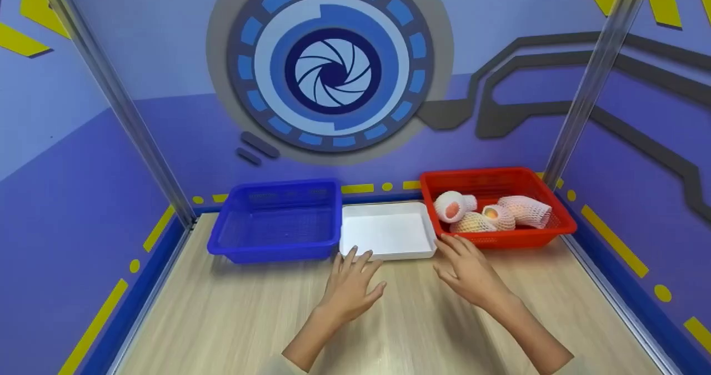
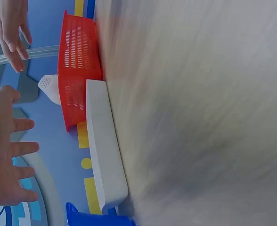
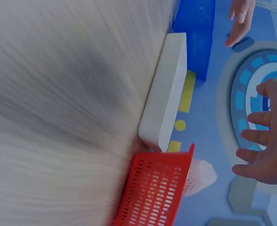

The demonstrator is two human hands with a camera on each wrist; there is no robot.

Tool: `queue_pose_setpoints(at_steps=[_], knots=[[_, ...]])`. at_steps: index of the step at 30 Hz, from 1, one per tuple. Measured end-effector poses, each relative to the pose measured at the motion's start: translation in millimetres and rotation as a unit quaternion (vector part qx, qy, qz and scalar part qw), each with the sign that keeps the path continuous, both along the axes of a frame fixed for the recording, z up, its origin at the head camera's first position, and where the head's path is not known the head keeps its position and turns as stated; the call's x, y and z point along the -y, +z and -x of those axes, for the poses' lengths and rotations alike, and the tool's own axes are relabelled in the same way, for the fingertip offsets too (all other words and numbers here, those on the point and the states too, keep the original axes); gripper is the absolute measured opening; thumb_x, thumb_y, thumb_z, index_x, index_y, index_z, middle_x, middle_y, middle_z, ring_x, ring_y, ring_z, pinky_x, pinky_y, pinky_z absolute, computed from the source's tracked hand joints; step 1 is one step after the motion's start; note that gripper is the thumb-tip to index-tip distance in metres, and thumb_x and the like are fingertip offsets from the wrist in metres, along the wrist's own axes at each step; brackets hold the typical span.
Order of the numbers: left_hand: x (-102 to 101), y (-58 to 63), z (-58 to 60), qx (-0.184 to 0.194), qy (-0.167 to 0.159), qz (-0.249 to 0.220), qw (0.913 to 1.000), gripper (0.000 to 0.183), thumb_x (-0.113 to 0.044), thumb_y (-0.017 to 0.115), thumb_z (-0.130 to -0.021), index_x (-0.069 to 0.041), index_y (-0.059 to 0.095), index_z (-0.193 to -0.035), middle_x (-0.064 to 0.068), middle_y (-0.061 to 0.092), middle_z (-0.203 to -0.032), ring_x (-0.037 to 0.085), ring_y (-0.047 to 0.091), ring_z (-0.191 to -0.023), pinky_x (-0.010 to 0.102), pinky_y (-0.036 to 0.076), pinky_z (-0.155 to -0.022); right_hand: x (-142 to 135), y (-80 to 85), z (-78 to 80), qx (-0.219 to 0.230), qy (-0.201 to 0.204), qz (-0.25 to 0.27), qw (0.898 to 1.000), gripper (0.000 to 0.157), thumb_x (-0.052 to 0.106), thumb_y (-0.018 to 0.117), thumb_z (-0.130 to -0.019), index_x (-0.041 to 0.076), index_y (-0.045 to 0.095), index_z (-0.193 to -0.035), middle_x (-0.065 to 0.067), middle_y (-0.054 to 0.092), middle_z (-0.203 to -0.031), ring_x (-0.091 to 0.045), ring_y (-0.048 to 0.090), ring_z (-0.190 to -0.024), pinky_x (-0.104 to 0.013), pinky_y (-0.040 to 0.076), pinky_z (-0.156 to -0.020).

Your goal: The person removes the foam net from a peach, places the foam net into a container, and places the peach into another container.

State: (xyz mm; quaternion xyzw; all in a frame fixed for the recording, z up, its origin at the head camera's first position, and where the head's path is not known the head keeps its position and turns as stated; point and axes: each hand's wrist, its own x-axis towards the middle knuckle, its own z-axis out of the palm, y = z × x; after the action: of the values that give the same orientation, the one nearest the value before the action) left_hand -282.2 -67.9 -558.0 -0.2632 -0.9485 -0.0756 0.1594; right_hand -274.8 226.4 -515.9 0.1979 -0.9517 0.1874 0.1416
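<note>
While left hand (image 1: 350, 288) and right hand (image 1: 469, 271) are empty, fingers spread, netted fruit (image 1: 450, 207) in red basket (image 1: 516, 240) is probably light but bruisable, best cupped around the middle.

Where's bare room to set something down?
Free: inside the blue basket; inside the white tray beside it; table in front of that basket, left of the left hand. Crowded: red basket, holding net-wrapped pieces, right hand by its near-left corner.
</note>
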Motion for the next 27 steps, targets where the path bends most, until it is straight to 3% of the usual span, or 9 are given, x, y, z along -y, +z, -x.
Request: queue_pose_setpoints(at_steps=[9,21,24,27], knots=[[-16.6,1.6,7.2,-0.015,-0.049,-0.041,0.9978,0.041,-0.045,0.049,-0.102,-0.022,0.067,-0.130,-0.002,0.065,-0.131,0.022,0.058,-0.121,0.046,0.050,-0.098,-16.6,9.0,18.6,-0.011,-0.023,0.041,0.999,0.054,0.024,0.068,-0.097,0.000,0.054,-0.144,-0.025,0.050,-0.148,-0.047,0.045,-0.134,-0.065,0.035,-0.112],[-47.4,-9.9,9.3,-0.023,-0.123,-0.034,0.9915,0.033,-0.037,0.057,-0.099,-0.018,0.070,-0.123,-0.003,0.068,-0.123,0.018,0.063,-0.112,0.038,0.053,-0.096,-27.5,1.1,15.0,-0.011,-0.034,0.060,0.998,0.051,0.018,0.067,-0.098,0.001,0.054,-0.144,-0.023,0.053,-0.146,-0.045,0.046,-0.134,-0.065,0.035,-0.112],[-57.8,-12.0,11.0,0.004,-0.127,-0.078,0.9888,0.031,-0.034,0.058,-0.098,-0.018,0.070,-0.122,-0.004,0.069,-0.121,0.018,0.064,-0.111,0.036,0.054,-0.094,-31.2,1.0,12.5,-0.013,-0.040,0.064,0.997,0.050,0.017,0.067,-0.097,0.001,0.055,-0.143,-0.023,0.054,-0.144,-0.046,0.047,-0.132,-0.065,0.036,-0.111],[-67.6,-14.5,18.5,0.059,-0.120,-0.146,0.9802,0.030,-0.030,0.059,-0.099,-0.017,0.070,-0.122,-0.003,0.070,-0.121,0.018,0.064,-0.114,0.035,0.054,-0.095,-35.2,2.3,11.3,-0.008,-0.048,0.067,0.997,0.049,0.017,0.066,-0.098,0.000,0.055,-0.143,-0.024,0.054,-0.143,-0.047,0.047,-0.131,-0.065,0.036,-0.110]])
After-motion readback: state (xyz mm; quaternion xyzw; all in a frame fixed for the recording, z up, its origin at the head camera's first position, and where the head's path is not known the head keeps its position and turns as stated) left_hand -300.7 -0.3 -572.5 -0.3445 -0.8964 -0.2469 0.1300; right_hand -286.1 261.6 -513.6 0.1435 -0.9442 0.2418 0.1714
